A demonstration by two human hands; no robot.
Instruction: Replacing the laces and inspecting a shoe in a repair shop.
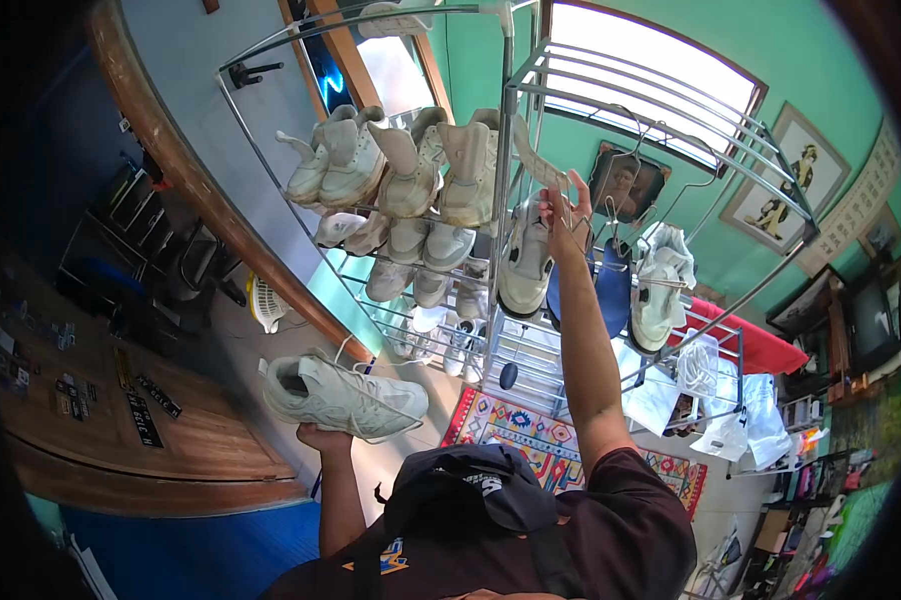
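Note:
My left hand (324, 438), low and to the left, is closed under a white lace-up sneaker (346, 395). That sneaker lies sideways with its opening to the left and a loose lace looping above it. Raised to the rack, my right hand (567, 212) has its fingers bent at the upper edge of a hanging off-white sneaker (524, 268), whose tongue stands up. Thin hanger wire passes by these fingers, and the exact grip is partly hidden. Beyond my forearm hang a blue slipper (612, 285) and another white sneaker (661, 290).
A metal rack (508, 110) carries several pale shoes (411, 175) on its left shelves. Empty wire hangers (639, 140) hang from its right rails. A wooden door (171, 420) stands at the left. Below lies a patterned rug (511, 425); a red cloth (751, 340) drapes at the right.

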